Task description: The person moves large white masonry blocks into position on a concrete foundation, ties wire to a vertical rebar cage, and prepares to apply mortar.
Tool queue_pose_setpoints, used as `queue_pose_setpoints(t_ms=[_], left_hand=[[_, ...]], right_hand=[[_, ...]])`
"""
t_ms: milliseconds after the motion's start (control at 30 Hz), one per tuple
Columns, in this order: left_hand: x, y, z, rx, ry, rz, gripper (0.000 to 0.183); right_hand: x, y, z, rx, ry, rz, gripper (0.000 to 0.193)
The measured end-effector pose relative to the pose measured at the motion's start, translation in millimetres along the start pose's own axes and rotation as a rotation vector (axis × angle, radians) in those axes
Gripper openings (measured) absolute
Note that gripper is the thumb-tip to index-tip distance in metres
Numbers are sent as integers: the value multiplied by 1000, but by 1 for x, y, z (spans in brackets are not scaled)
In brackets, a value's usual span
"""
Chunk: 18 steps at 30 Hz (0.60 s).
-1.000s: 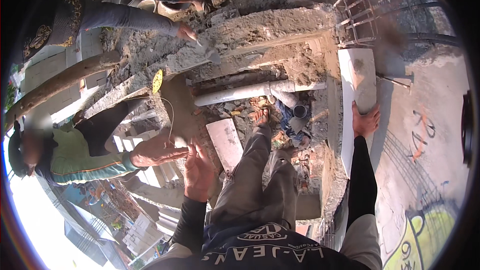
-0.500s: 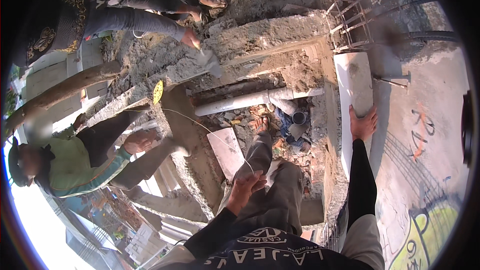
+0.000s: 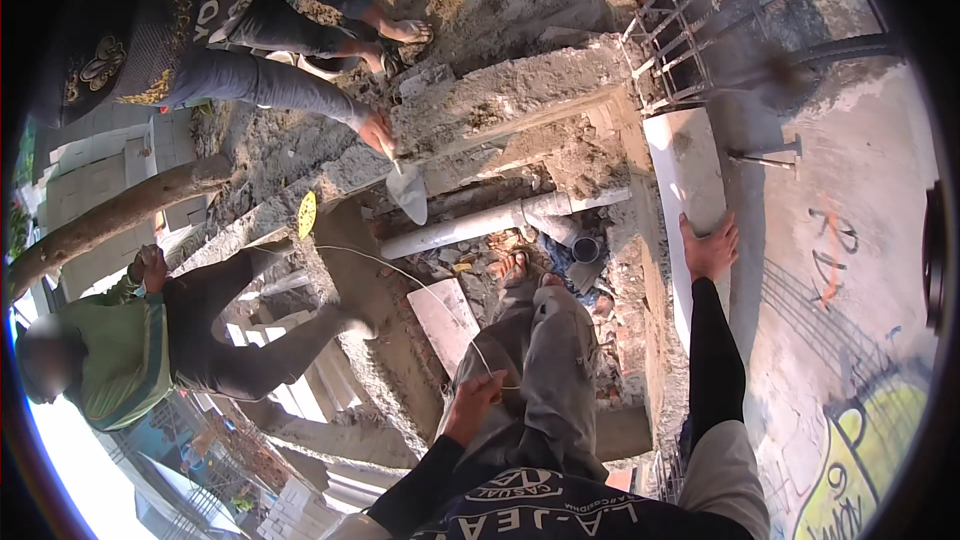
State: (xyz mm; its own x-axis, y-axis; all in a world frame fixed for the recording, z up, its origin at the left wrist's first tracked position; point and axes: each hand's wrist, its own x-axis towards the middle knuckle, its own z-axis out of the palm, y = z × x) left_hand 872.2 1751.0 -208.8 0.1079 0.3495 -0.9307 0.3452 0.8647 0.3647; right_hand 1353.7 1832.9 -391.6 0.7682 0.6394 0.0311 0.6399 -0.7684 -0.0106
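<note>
My left hand (image 3: 472, 406) is closed in front of my thighs, pinching a thin pale string (image 3: 440, 297). From there the string runs up and left to a yellow oval piece with small marks (image 3: 307, 214) on the concrete beam. My right hand (image 3: 710, 246) lies spread over a long pale block (image 3: 686, 162) on the right-hand ledge, thumb apart from the fingers. Below me, a flat pale slab (image 3: 443, 325) leans in the pit by my legs.
A grey pipe (image 3: 455, 232) crosses the rubble pit, beside a dark bucket (image 3: 586, 249). Concrete beams (image 3: 510, 90) frame it. Rebar (image 3: 690, 40) juts out at upper right. One co-worker's hand holds a trowel (image 3: 408, 195); another person (image 3: 110, 340) sits at left.
My view has shifted slightly. My left fingers have curled tighter on the string, and my other leg has come forward. The co-worker's trowel moved down; the seated person's hands drew back together.
</note>
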Motion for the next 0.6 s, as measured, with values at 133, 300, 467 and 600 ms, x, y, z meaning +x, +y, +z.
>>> queue_pose_setpoints(t_ms=[133, 300, 467, 600], left_hand=[[-2, -20, -1, -11, 77, 0, 33], [9, -39, -6, 4, 132, -178, 28], [12, -43, -6, 25, 156, -124, 21], [14, -30, -4, 38, 164, -35, 25]], right_hand=[[-2, -2, -4, 6, -38, 3, 110], [-2, 3, -5, 8, -52, 19, 108], [1, -6, -10, 45, -72, 22, 108], [-1, -2, -6, 49, -63, 25, 107]])
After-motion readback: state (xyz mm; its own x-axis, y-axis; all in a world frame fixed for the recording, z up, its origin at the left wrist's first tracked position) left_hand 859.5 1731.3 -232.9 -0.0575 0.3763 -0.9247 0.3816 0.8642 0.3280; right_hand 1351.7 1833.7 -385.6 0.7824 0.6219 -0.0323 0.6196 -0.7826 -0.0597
